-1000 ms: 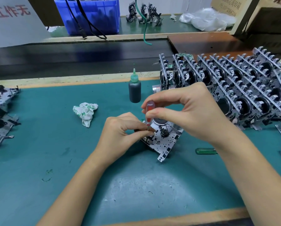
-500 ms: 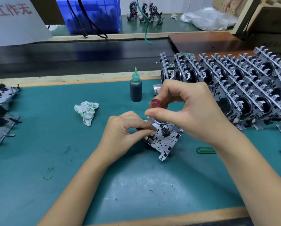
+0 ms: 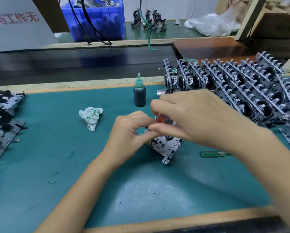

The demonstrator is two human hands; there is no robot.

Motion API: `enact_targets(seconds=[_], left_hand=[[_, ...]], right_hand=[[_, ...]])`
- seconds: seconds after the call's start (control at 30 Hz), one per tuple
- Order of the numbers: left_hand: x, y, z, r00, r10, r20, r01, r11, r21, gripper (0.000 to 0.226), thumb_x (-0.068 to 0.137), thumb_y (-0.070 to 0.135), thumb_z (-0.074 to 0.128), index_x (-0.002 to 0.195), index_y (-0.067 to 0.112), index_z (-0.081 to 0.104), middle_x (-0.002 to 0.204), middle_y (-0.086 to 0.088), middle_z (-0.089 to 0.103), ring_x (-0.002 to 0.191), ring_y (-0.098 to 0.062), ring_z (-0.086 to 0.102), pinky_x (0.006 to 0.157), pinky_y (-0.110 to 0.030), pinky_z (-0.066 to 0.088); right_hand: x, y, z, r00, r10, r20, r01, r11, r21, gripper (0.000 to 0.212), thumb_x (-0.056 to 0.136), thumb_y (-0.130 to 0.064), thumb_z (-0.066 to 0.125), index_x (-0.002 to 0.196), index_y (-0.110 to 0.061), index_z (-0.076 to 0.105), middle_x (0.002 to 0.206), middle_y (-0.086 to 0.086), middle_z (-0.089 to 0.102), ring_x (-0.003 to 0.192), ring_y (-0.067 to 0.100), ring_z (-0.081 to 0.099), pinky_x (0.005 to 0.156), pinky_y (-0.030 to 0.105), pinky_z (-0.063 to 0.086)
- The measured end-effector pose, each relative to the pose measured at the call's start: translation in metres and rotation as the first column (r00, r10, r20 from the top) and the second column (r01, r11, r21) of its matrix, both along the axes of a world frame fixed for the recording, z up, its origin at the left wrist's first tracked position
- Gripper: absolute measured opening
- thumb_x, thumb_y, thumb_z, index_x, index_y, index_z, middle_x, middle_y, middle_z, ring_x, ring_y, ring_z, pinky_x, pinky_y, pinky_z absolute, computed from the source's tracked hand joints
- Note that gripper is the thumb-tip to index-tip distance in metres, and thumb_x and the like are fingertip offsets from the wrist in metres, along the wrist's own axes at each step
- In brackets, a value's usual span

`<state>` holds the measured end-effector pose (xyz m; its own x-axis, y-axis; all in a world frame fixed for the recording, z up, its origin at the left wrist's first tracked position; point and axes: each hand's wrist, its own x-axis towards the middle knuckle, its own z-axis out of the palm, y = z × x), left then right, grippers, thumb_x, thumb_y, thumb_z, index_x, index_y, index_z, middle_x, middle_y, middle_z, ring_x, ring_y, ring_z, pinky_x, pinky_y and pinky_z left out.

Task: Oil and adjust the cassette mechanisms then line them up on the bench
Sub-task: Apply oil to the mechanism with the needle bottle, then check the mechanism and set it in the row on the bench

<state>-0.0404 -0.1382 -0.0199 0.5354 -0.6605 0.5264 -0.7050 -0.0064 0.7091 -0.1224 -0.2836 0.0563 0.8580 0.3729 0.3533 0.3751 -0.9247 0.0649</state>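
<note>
While the right hand (image 3: 201,118) pinches a red-handled tool (image 3: 161,118) over the cassette mechanism (image 3: 164,145), the left hand (image 3: 132,132) grips its edge — mid-tabletop (image 3: 56,148). Oil bottle (image 3: 139,95) behind; finished mechanisms (image 3: 233,84) ranked at right.

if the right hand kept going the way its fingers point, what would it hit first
The right hand points left, so it would probably first meet the left hand beside the mechanism. Depth is unclear.
</note>
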Motion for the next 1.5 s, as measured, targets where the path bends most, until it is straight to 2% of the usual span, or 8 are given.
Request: enact_targets(seconds=[0.17, 0.37, 0.53, 0.73, 1.0, 1.27, 1.37, 1.5], left_hand=[[0.017, 0.010, -0.001, 0.998, -0.062, -0.031, 0.065, 0.992, 0.111, 0.019, 0.069, 0.048, 0.069, 0.087, 0.043, 0.064, 0.088, 0.017, 0.063, 0.080, -0.008, 0.056, 0.071, -0.023, 0.045], [0.026, 0.015, -0.026, 0.893, 0.442, -0.085, -0.310, 0.741, 0.595, 0.068, 0.077, 0.078, 0.020, 0.060, 0.023, 0.056, 0.065, 0.000, 0.060, 0.073, -0.027, 0.057, 0.072, -0.038, 0.044], [0.017, 0.000, -0.030, 0.910, 0.412, -0.047, -0.301, 0.735, 0.608, 0.051, 0.092, 0.050, 0.040, 0.055, 0.017, 0.027, 0.049, 0.001, 0.024, 0.052, -0.020, 0.025, 0.045, -0.030, 0.016], [0.022, -0.007, -0.029, 0.864, 0.302, -0.402, 0.006, 0.794, 0.608, 0.053, 0.085, 0.054, 0.041, 0.072, 0.005, 0.055, 0.036, 0.000, 0.048, 0.029, -0.014, 0.033, 0.036, -0.017, 0.028], [0.019, -0.009, -0.040, 0.872, 0.340, -0.353, -0.126, 0.852, 0.509, 0.057, 0.080, 0.061, 0.046, 0.051, 0.012, 0.044, 0.030, -0.001, 0.043, 0.026, -0.012, 0.034, 0.033, -0.016, 0.028], [0.019, -0.011, -0.040, 0.870, 0.361, -0.337, -0.154, 0.847, 0.510, 0.060, 0.088, 0.054, 0.052, 0.061, 0.001, 0.045, 0.033, -0.004, 0.045, 0.026, -0.015, 0.033, 0.032, -0.016, 0.026], [0.020, -0.012, -0.040, 0.875, 0.358, -0.327, -0.149, 0.841, 0.520, 0.064, 0.089, 0.055, 0.051, 0.072, -0.006, 0.051, 0.034, -0.004, 0.047, 0.027, -0.016, 0.034, 0.033, -0.017, 0.027], [0.021, -0.013, -0.040, 0.873, 0.367, -0.321, -0.143, 0.821, 0.552, 0.064, 0.090, 0.056, 0.049, 0.078, -0.006, 0.057, 0.032, -0.001, 0.045, 0.026, -0.014, 0.034, 0.033, -0.016, 0.027]], right_hand=[[0.004, -0.003, 0.012, 0.990, 0.094, -0.109, -0.118, 0.962, -0.245, 0.024, 0.088, -0.042, 0.031, 0.072, -0.024, 0.038, 0.057, -0.001, 0.056, 0.046, 0.025, 0.056, 0.043, 0.021, 0.015], [0.007, -0.004, 0.007, 0.999, 0.026, 0.019, -0.018, 0.940, -0.342, 0.031, 0.082, -0.037, 0.028, 0.057, -0.020, 0.033, 0.041, -0.001, 0.038, 0.042, 0.021, 0.023, 0.048, 0.016, 0.007], [0.010, 0.000, 0.004, 1.000, 0.007, 0.007, -0.005, 0.971, -0.240, 0.038, 0.076, -0.032, 0.052, 0.048, -0.019, 0.029, 0.046, -0.008, -0.001, 0.036, 0.020, 0.011, 0.050, 0.013, 0.011], [0.014, 0.002, 0.004, 0.998, -0.047, 0.046, 0.055, 0.983, -0.173, 0.044, 0.079, -0.031, 0.037, 0.048, -0.020, 0.007, 0.047, -0.010, -0.004, 0.039, 0.011, 0.000, 0.049, 0.014, 0.008], [0.002, 0.017, 0.003, 0.954, -0.298, 0.033, 0.299, 0.954, -0.027, 0.055, 0.068, -0.022, 0.057, 0.047, -0.021, 0.005, 0.049, -0.009, -0.006, 0.044, 0.006, -0.006, 0.055, 0.015, 0.003], [-0.013, 0.019, -0.009, 0.798, -0.587, 0.135, 0.598, 0.800, -0.058, 0.047, 0.086, -0.030, 0.050, 0.051, -0.020, 0.020, 0.037, -0.001, 0.033, 0.043, 0.020, 0.018, 0.049, 0.017, 0.002], [-0.016, 0.003, -0.010, 0.900, -0.406, -0.157, 0.423, 0.902, 0.089, 0.033, 0.090, -0.050, 0.019, 0.076, -0.025, 0.036, 0.050, -0.008, 0.036, 0.053, 0.021, 0.034, 0.049, 0.036, 0.022], [-0.021, -0.004, -0.011, 0.934, -0.174, -0.313, 0.286, 0.889, 0.357, 0.020, 0.094, -0.048, 0.019, 0.089, -0.032, 0.030, 0.065, -0.013, 0.050, 0.064, 0.014, 0.047, 0.063, 0.037, 0.032]])
